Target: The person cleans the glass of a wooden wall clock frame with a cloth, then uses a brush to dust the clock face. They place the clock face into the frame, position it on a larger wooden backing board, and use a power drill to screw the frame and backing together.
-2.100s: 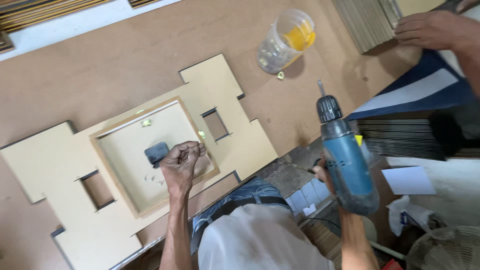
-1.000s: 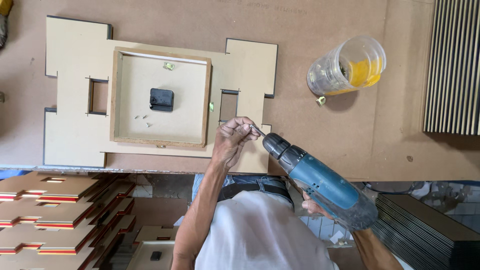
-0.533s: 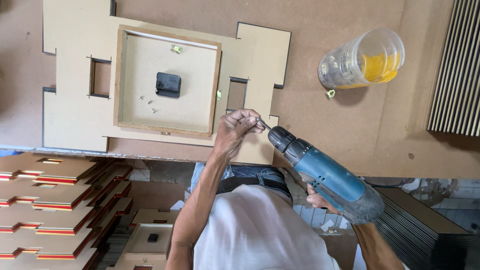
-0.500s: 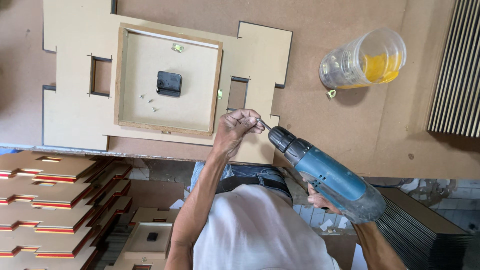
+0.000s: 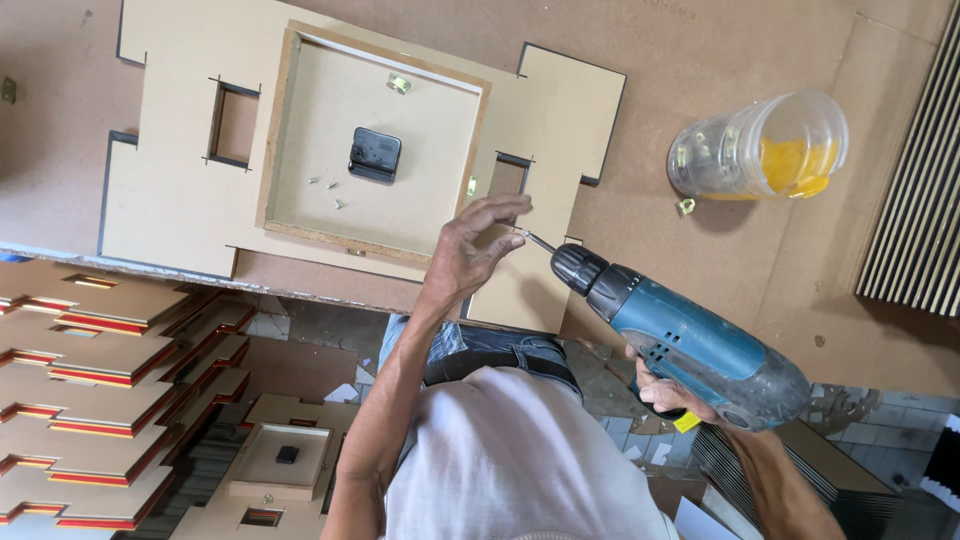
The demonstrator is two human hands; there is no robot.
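Note:
My left hand (image 5: 468, 255) reaches up over the table edge, its fingertips pinched at the tip of the drill bit (image 5: 538, 240). My right hand (image 5: 672, 395) grips the handle of a blue cordless drill (image 5: 690, 335), which points up-left toward the left hand. Just beyond lies a pale cut-out board (image 5: 170, 200) with a square wooden frame (image 5: 275, 130) on it. Inside the frame sit a black clock mechanism (image 5: 375, 157) and a few loose screws (image 5: 328, 190). Whether a screw is between my fingers is hidden.
A clear plastic cup (image 5: 760, 150) with yellow contents lies on its side on the brown table (image 5: 700, 270) at the right. Dark slatted panels (image 5: 915, 190) fill the far right. Stacked cut-out boards (image 5: 100, 400) sit below the table at left.
Two seconds ago my left hand was over the frame and the drill stood apart. Hand and bit have since come together and stay joined near the board's front edge.

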